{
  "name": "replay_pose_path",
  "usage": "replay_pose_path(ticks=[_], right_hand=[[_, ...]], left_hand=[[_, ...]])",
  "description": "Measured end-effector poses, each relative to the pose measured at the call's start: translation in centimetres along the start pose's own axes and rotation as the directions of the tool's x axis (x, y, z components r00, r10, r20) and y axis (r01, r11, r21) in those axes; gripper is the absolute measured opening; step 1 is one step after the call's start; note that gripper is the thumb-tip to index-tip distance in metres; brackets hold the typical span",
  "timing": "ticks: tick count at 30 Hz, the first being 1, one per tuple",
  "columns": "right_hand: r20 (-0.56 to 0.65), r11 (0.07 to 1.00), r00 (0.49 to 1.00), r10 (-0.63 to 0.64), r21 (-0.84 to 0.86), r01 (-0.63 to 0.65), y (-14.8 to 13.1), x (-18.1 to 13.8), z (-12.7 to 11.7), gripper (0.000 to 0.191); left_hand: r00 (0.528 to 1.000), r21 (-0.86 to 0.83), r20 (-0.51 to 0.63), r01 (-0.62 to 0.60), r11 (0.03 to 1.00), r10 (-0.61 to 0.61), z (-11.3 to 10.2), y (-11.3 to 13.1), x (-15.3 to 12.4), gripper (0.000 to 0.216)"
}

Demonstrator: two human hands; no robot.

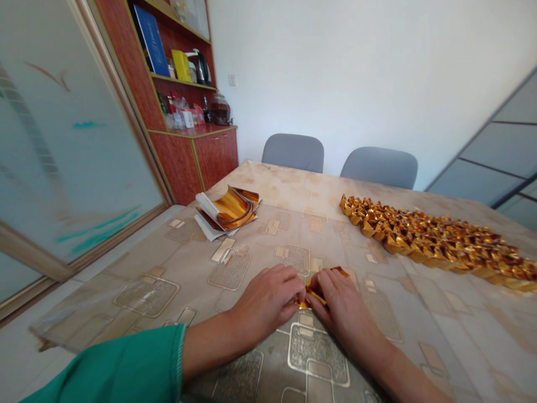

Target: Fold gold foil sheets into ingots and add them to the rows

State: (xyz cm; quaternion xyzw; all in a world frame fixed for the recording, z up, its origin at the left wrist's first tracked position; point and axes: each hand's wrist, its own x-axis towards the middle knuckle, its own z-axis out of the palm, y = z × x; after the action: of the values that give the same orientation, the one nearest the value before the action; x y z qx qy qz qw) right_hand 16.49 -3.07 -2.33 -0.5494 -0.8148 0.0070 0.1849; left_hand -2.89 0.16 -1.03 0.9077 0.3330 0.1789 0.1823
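Observation:
A sheet of shiny gold foil paper (314, 299) is between my two hands, just above or on the patterned tablecloth. My left hand (272, 294) grips its left end with curled fingers. The fingers of my right hand (338, 296) are closed on its right side and cover much of it; a gold corner sticks out beyond them. Farther off to the left lies a curled stack of gold foil paper (235, 207) with pale backing. Many folded gold paper pieces (428, 232) stand in rows on the right of the table.
The table (285, 184) has a clear-looking patterned cover. Two grey chairs (293, 151) stand at its far side. A red-brown cabinet (213, 157) with bottles and a kettle is at the back left, beside a frosted sliding door (75, 123).

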Motion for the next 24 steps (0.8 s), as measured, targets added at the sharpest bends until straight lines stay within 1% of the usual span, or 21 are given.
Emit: replay_pose_path(ticks=[3,5,9,12,14,17,18,19,22,23,24], right_hand=[[-0.044,1.000,0.999,-0.002,-0.026,0.001,0.0,-0.2,-0.2,0.019],[-0.063,0.999,0.998,-0.002,-0.037,0.000,0.2,-0.4,-0.3,0.020],[-0.059,0.999,0.998,0.010,-0.033,-0.012,0.8,-1.1,-0.1,0.018],[-0.062,0.999,0.998,0.029,-0.031,-0.031,1.3,-1.8,0.1,0.015],[-0.070,0.999,0.997,0.032,-0.039,-0.035,1.6,-2.3,0.2,0.014],[-0.122,0.994,0.991,0.060,-0.088,-0.071,1.8,-2.8,-0.1,0.017],[-0.150,0.989,0.986,0.075,-0.115,-0.092,1.8,-2.8,-0.2,0.022],[-0.182,0.983,0.980,0.084,-0.144,-0.112,1.9,-2.8,-0.4,0.032],[-0.259,0.968,0.963,0.077,-0.212,-0.135,2.3,-2.5,-0.7,0.071],[-0.269,0.967,0.961,0.066,-0.221,-0.129,2.4,-2.4,-0.7,0.081],[-0.270,0.967,0.961,0.060,-0.223,-0.123,2.5,-2.3,-0.7,0.085]], left_hand=[[0.995,0.018,0.025,-0.092,0.996,0.091,-0.1,0.0,0.1,0.009],[0.993,0.039,0.034,-0.112,0.993,0.111,-0.1,-0.1,0.1,0.014],[0.987,0.088,0.020,-0.161,0.983,0.160,0.3,-0.2,0.2,0.019],[0.976,0.116,0.011,-0.217,0.969,0.217,0.5,-0.2,0.2,0.017],[0.969,0.121,0.026,-0.246,0.962,0.245,0.5,-0.2,0.2,0.015],[0.970,0.135,0.055,-0.243,0.961,0.238,0.3,0.0,0.2,0.012],[0.972,0.143,0.059,-0.234,0.962,0.228,0.3,0.0,0.3,0.012],[0.974,0.148,0.059,-0.227,0.963,0.220,0.3,0.0,0.3,0.011],[0.972,0.138,0.053,-0.234,0.962,0.229,0.5,0.0,0.3,0.009],[0.969,0.132,0.050,-0.245,0.960,0.241,0.6,0.0,0.2,0.011],[0.966,0.131,0.045,-0.258,0.957,0.254,0.7,0.0,0.2,0.013]])
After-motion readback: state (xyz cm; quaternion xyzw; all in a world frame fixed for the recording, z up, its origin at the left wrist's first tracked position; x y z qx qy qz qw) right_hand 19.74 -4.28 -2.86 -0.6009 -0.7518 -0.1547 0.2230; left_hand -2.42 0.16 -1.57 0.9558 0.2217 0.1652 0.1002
